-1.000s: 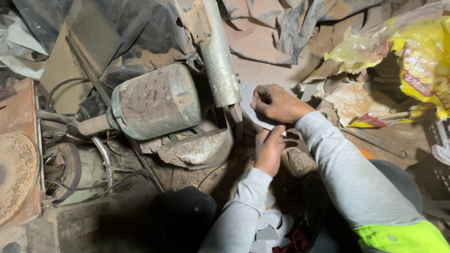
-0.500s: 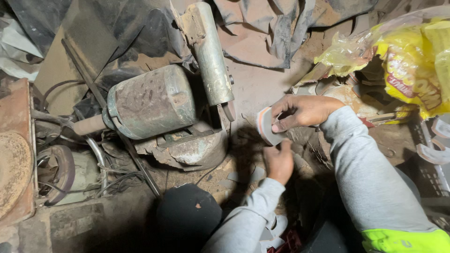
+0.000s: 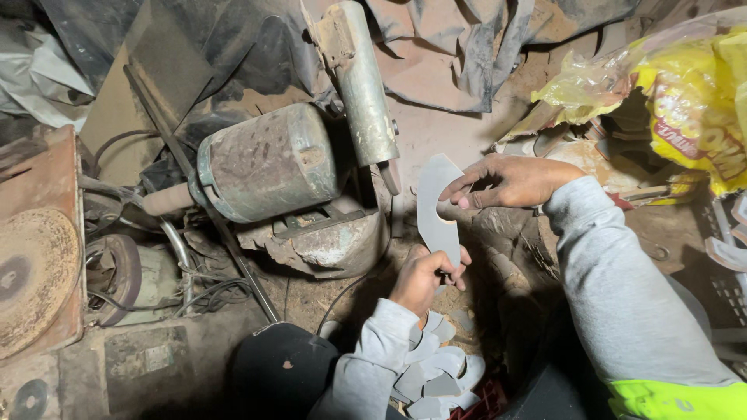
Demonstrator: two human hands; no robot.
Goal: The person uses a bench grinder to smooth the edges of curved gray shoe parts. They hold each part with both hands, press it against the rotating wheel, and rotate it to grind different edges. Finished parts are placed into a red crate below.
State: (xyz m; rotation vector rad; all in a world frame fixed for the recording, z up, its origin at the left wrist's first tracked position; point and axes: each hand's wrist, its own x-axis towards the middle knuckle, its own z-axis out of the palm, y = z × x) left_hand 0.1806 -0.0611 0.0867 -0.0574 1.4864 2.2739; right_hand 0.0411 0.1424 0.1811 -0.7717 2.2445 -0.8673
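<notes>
Both hands hold one curved, pale grey flat piece (image 3: 436,210), shaped like a crescent. My right hand (image 3: 510,180) pinches its upper edge, fingers bent over it. My left hand (image 3: 426,278) grips its lower end from below. The piece stands upright just right of a rusty electric motor (image 3: 268,162) with a dusty metal arm (image 3: 364,85) rising above it. Several similar pale cut pieces (image 3: 436,373) lie heaped below my left forearm.
A round rusty disc (image 3: 35,272) lies at the left on a brown board. Cables (image 3: 187,288) and a thin metal rod (image 3: 210,210) run by the motor. A yellow plastic bag (image 3: 685,101) sits at the upper right. Dark cloth and sheets cover the back.
The curved piece has turned upright and is now held in both hands; a second ago the hands were close together over it, lower and nearer the motor's base.
</notes>
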